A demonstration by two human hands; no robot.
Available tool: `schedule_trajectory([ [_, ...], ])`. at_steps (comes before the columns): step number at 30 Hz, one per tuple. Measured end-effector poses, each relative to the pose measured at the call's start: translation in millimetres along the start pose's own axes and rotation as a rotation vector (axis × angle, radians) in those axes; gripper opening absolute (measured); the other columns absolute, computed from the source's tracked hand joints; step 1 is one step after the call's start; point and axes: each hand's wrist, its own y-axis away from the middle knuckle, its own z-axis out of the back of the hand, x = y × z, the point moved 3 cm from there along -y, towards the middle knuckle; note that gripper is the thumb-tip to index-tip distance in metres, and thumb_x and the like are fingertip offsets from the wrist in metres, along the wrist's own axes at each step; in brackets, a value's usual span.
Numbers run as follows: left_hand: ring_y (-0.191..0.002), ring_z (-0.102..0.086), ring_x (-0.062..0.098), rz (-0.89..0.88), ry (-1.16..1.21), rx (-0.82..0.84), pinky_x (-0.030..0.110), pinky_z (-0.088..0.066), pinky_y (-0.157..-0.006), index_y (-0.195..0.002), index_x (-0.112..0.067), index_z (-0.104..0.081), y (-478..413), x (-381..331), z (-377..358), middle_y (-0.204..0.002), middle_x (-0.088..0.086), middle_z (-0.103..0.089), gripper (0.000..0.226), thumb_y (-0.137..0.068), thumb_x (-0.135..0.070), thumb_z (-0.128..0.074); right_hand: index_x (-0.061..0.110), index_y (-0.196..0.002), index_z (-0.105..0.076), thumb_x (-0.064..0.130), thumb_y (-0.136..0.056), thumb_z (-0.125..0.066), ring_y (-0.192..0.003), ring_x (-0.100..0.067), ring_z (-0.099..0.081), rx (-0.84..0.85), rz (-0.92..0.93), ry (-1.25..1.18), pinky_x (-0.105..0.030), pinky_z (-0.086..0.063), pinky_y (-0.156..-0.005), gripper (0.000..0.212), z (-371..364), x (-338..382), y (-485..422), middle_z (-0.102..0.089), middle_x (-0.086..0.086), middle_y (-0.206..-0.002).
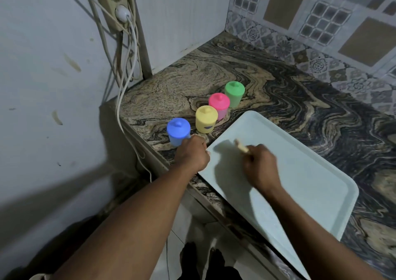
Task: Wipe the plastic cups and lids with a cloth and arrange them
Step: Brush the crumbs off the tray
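Head view, tray at counter edge, cups beside

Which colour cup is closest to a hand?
The blue cup, right beside the left hand. The yellow cup, pink cup and green cup stand farther back.

Blue cup, yellow cup, pink cup, green cup; the countertop swirls black and tan, the tray is pale mint, the cloth beige, the wall tiles grey-blue with tan squares
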Motion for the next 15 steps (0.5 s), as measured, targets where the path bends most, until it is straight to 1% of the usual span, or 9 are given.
schedule_trajectory([
  [2, -0.091, -0.064, 0.032, -0.007, -0.017, 0.0, 0.039, -0.056, -0.075, -0.08, -0.02, -0.059, 1.5, -1.1, -0.9, -0.097, 0.007, -0.067, 0.016, -0.089, -0.027, -0.071, 0.007, -0.084, -0.063, 0.004, -0.085, -0.05, -0.082, -0.041, -0.057, -0.032, -0.077, 0.114, -0.035, -0.031, -0.063, 0.013, 2.3, -16.1, -14.9, -0.048, -0.014, -0.083],
  [5, -0.094, -0.063, 0.033, -0.012, -0.027, 0.001, 0.038, -0.054, -0.075, -0.082, -0.02, -0.058, 1.9, -2.0, -1.3, -0.101, 0.009, -0.067, 0.017, -0.09, -0.028, -0.071, 0.011, -0.116, -0.066, 0.014, -0.089, -0.052, -0.094, -0.037, -0.053, 0.067, 0.036, 0.225, -0.041, -0.043, -0.073, 0.031, -19.2, -6.6, 6.6, -0.051, -0.015, -0.098],
  [6, -0.094, -0.063, 0.033, -0.009, -0.032, 0.002, 0.038, -0.053, -0.074, -0.083, -0.02, -0.057, 2.2, -1.7, -1.3, -0.103, 0.009, -0.066, 0.017, -0.09, -0.028, -0.07, 0.011, -0.118, -0.064, 0.024, -0.09, -0.05, -0.095, -0.035, -0.052, 0.112, 0.076, 0.198, -0.042, -0.044, -0.075, 0.034, -25.9, 2.6, 20.7, -0.051, -0.015, -0.101],
  [8, -0.094, -0.063, 0.033, 0.0, -0.039, 0.006, 0.038, -0.051, -0.073, -0.085, -0.021, -0.056, 2.9, -2.3, -1.1, -0.104, 0.009, -0.065, 0.016, -0.091, -0.028, -0.069, 0.013, -0.11, -0.065, 0.038, -0.087, -0.043, -0.087, -0.033, -0.052, 0.206, 0.21, 0.13, -0.04, -0.043, -0.068, 0.04, -35.2, 23.8, 47.8, -0.049, -0.008, -0.094],
  [10, -0.094, -0.063, 0.032, 0.009, -0.034, 0.011, 0.039, -0.053, -0.074, -0.085, -0.021, -0.056, 3.2, -3.2, -1.3, -0.104, 0.008, -0.065, 0.016, -0.091, -0.028, -0.069, 0.016, -0.103, -0.069, 0.033, -0.086, -0.042, -0.076, -0.027, -0.051, 0.316, 0.285, 0.056, -0.036, -0.038, -0.063, 0.036, -34.5, 33.4, 60.1, -0.049, -0.003, -0.085],
  [11, -0.093, -0.063, 0.032, 0.013, -0.033, 0.008, 0.039, -0.054, -0.074, -0.084, -0.021, -0.056, 4.0, -4.4, -1.0, -0.104, 0.008, -0.065, 0.016, -0.091, -0.028, -0.069, 0.015, -0.098, -0.071, 0.027, -0.087, -0.046, -0.072, -0.023, -0.051, 0.366, 0.216, -0.037, -0.032, -0.037, -0.064, 0.03, -28.5, 30.5, 56.6, -0.053, -0.002, -0.082],
  [12, -0.091, -0.063, 0.032, 0.018, -0.035, -0.001, 0.039, -0.054, -0.074, -0.084, -0.019, -0.057, 5.6, -5.0, -0.5, -0.102, 0.008, -0.065, 0.016, -0.091, -0.028, -0.069, 0.013, -0.092, -0.073, 0.022, -0.086, -0.052, -0.069, -0.02, -0.052, 0.424, 0.056, -0.185, -0.03, -0.038, -0.064, 0.024, -22.4, 22.0, 49.8, -0.057, -0.002, -0.077],
  [14, -0.089, -0.064, 0.032, 0.027, -0.055, -0.026, 0.04, -0.055, -0.072, -0.087, -0.016, -0.061, 9.0, -6.7, -0.3, -0.1, 0.009, -0.067, 0.011, -0.092, -0.025, -0.067, 0.008, -0.078, -0.07, 0.015, -0.082, -0.059, -0.064, -0.02, -0.054, 0.529, -0.374, -0.619, -0.029, -0.043, -0.06, 0.014, -5.3, 1.9, 37.5, -0.059, -0.01, -0.073],
  [15, -0.089, -0.065, 0.033, 0.034, -0.072, -0.042, 0.041, -0.055, -0.071, -0.091, -0.016, -0.064, 11.2, -7.6, -0.4, -0.1, 0.009, -0.067, 0.008, -0.093, -0.023, -0.065, 0.008, -0.078, -0.065, 0.012, -0.081, -0.059, -0.064, -0.022, -0.053, 0.547, -0.53, -0.832, -0.03, -0.044, -0.058, 0.008, 2.9, -6.3, 33.3, -0.056, -0.014, -0.076],
])
